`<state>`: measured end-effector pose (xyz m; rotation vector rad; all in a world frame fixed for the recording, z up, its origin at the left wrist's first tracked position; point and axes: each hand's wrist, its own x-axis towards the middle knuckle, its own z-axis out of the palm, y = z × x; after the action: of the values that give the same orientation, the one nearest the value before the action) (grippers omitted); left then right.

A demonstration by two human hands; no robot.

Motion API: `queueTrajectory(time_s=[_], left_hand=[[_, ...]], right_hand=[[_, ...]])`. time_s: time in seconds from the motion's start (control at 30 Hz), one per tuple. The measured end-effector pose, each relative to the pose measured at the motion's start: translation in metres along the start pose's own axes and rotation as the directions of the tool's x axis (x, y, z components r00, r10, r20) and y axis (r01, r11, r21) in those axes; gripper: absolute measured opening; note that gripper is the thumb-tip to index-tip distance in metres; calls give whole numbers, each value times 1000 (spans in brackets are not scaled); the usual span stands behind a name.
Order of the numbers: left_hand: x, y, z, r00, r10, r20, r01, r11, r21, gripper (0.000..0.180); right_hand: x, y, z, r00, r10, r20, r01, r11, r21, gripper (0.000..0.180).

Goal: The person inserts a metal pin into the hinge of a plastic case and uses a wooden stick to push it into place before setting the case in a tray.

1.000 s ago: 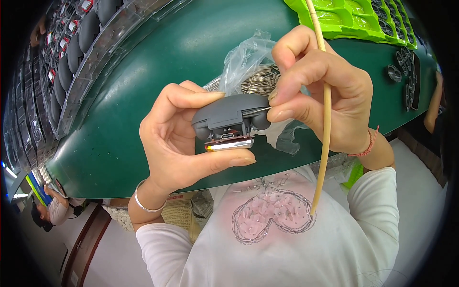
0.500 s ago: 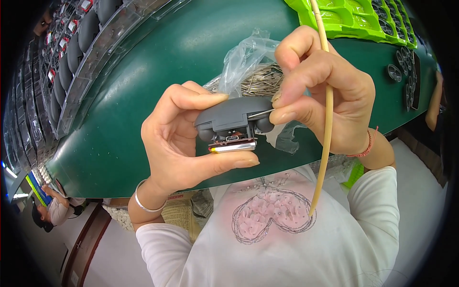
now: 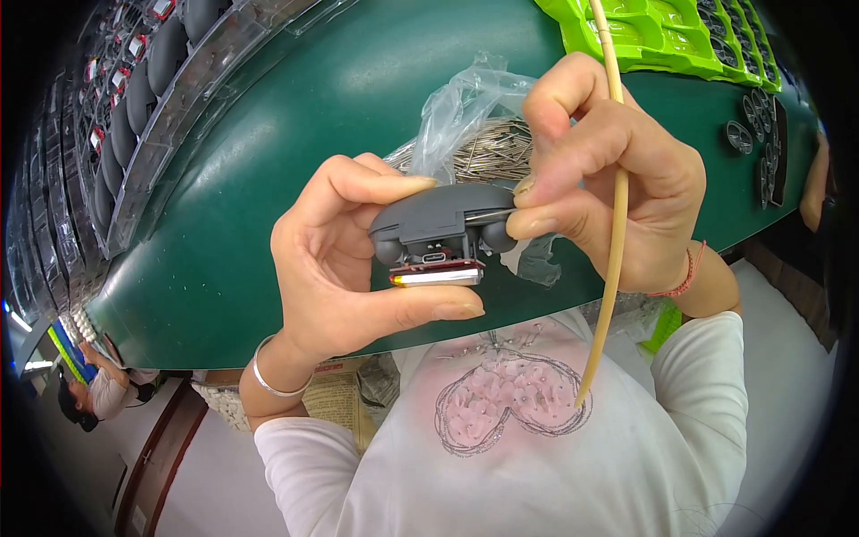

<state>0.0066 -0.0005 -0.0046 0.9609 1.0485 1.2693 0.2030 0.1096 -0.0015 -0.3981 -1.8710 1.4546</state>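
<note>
The left hand (image 3: 344, 259) pinches the grey case part (image 3: 440, 224) above the green tabletop (image 3: 268, 152), while the right hand (image 3: 608, 170), gripping a thin stick (image 3: 616, 224), presses its end; the circuit board (image 3: 437, 268) is exposed, so assembly seems unfinished.

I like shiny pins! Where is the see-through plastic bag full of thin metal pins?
In the head view, the clear plastic bag of thin metal pins lies on the green table, upper middle, right behind the small grey plastic case pinched between the left hand and right hand.
</note>
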Motion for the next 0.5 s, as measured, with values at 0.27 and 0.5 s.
queueTrajectory(time_s=[0.27,0.5], left_hand=[[-1,1,1,997,71,-16,-69,991,116,60],[-2,1,5,982,136,-129,-96,955,280,66]], right_hand=[[3,0,-1,994,103,48,-106,993,52,19],[-1,-4,3,995,99,-1,-99,993,-63,25]])
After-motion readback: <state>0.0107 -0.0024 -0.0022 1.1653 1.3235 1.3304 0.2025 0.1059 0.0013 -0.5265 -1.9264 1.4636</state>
